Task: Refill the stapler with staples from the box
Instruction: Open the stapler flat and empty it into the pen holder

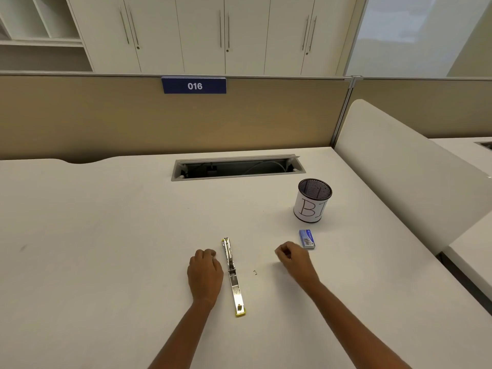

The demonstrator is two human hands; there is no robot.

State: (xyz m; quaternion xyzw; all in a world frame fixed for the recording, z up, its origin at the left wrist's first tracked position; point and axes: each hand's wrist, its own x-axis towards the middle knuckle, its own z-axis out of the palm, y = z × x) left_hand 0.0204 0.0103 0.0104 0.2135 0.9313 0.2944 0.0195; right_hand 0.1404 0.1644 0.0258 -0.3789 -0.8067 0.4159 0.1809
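Left hand (205, 272), fingers curled under and knuckles up, rests on the white desk (106, 235) just to the left of the stapler (233, 275); whether it touches the stapler cannot be told. Right hand (292, 258), to the right of the stapler and apart from it, is loosely closed with the fingertips drawn together; whether anything is pinched between them cannot be told. The stapler lies swung fully open in one long flat line, metal channel facing up, one yellow-edged end nearest the viewer and the other end pointing away. A single loose staple (255, 272) lies on the desk between the stapler and the right hand. The blue staple box (307, 238) lies to the right of the stapler, just beyond the right hand. Farther back on that side stands a mesh pen cup (312, 200) wrapped in white paper with handwritten letters. Beyond the stapler, an open cable tray (238, 167) is set into the desk, and behind it a tan partition (106, 115) carries a blue plate (193, 86) marked 016.
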